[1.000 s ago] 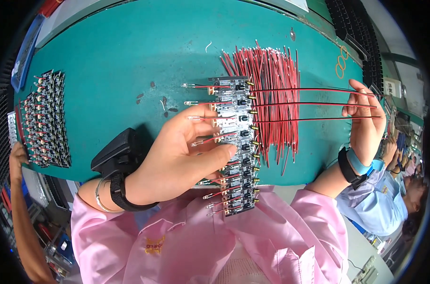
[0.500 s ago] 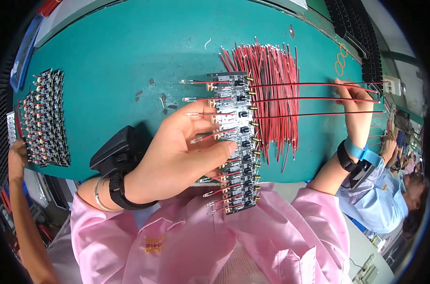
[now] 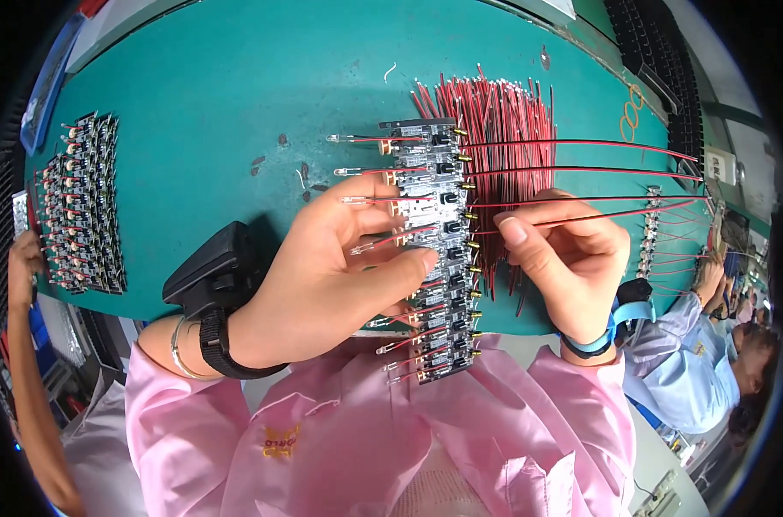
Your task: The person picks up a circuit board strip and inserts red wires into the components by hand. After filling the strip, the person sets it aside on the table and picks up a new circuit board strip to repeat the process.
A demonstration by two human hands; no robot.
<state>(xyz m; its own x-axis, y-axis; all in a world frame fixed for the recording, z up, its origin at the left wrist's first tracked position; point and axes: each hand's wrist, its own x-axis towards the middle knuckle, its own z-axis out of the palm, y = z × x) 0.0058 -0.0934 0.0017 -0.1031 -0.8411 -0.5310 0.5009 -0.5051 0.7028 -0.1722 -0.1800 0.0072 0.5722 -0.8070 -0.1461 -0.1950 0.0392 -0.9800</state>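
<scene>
A long strip of small black circuit boards (image 3: 450,302) is gripped in my left hand (image 3: 309,271), thumb across its face and fingers beneath. Small clear LEDs on red and black leads (image 3: 370,140) stick out from its left edge. Brass-coloured tips line the right edge. Several long red-and-black wires (image 3: 598,142) run rightward from the upper boards. My right hand (image 3: 577,258) pinches a wire (image 3: 658,209) close to the fourth board from the top. Whether the wire's end touches that board is hard to make out. Below the hands lies a thick bundle of similar wires (image 3: 512,121).
More board strips (image 3: 85,207) lie at the left, near another person's hand (image 3: 25,258). Another strip with wires (image 3: 650,228) lies at the right, beside a co-worker in blue (image 3: 689,366). Rubber bands (image 3: 633,112) rest at the far right of the green table (image 3: 236,86).
My right hand has come leftward from the far ends of the wires to the strip's edge, now with a fourth wire pinched. My left hand keeps its hold.
</scene>
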